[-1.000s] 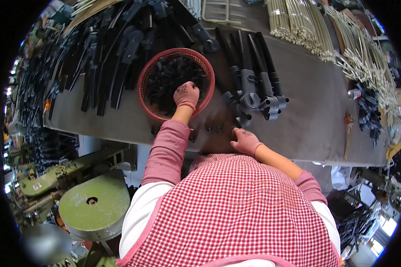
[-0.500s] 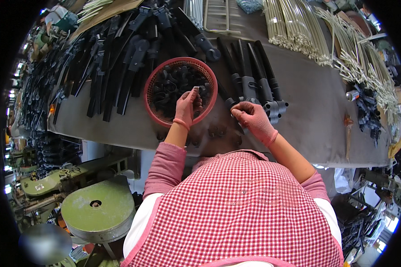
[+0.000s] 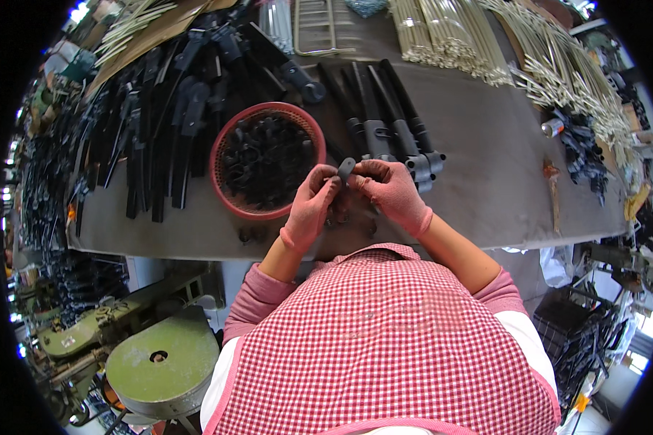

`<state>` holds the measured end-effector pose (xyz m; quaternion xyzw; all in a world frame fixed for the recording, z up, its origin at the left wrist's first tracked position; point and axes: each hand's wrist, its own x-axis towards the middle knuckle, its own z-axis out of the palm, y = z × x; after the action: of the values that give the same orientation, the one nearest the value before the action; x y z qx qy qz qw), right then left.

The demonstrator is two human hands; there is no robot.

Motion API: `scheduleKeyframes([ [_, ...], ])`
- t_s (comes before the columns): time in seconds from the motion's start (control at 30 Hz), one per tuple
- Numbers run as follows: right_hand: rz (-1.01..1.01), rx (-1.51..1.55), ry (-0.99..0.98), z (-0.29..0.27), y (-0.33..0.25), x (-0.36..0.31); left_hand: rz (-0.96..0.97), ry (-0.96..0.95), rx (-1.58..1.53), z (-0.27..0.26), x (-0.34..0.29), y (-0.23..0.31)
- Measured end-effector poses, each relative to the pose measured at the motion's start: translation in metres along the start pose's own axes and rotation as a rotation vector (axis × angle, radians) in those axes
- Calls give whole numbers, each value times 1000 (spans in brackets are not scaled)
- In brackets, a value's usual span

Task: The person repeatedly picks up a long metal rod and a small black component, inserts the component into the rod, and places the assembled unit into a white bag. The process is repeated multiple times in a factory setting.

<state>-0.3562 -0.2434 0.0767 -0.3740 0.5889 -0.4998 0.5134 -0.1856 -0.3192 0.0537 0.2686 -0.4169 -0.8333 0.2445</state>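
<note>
My left hand [image 3: 313,206], in a pinkish glove, is closed with thumb and fingers pinching a small dark plastic piece [image 3: 347,168]. My right hand [image 3: 393,194], gloved alike, meets it from the other side, its fingertips pinched at the same piece. What else the right fingertips hold is hidden. Left of the hands stands a red plastic basket [image 3: 215,168] with many small black clip-like parts [image 3: 268,159] inside. Just beyond my right hand lie several black tubes with grey joint fittings [image 3: 379,136], side by side on the dark table [image 3: 479,167].
More black tubes with joints [image 3: 189,109] are heaped at the left. Bundles of pale rods [image 3: 450,43] lie at the far right. A few small dark parts [image 3: 251,233] sit near the front edge. A green machine [image 3: 163,355] stands below left.
My left hand has come out from over the basket toward the right, carrying a small dark piece. My right hand has shifted slightly left, and both hands now meet.
</note>
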Motion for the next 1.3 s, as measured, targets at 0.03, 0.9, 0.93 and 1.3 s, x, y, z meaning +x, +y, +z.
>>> scheduleKeyframes([
  [0.03, -6, 16, 48, -5, 3, -5, -22, -17, -15, 6, 3, -5],
  [0.9, 136, 141, -181, -299, 66, -55, -165, 760, 412, 89, 152, -72],
  [0.93, 123, 118, -227, -290, 58, -44, -72, 620, 73, 93, 127, -68],
  [1.3, 555, 306, -895, -143, 22, -73, 525, 635, -577, 176, -135, -83],
])
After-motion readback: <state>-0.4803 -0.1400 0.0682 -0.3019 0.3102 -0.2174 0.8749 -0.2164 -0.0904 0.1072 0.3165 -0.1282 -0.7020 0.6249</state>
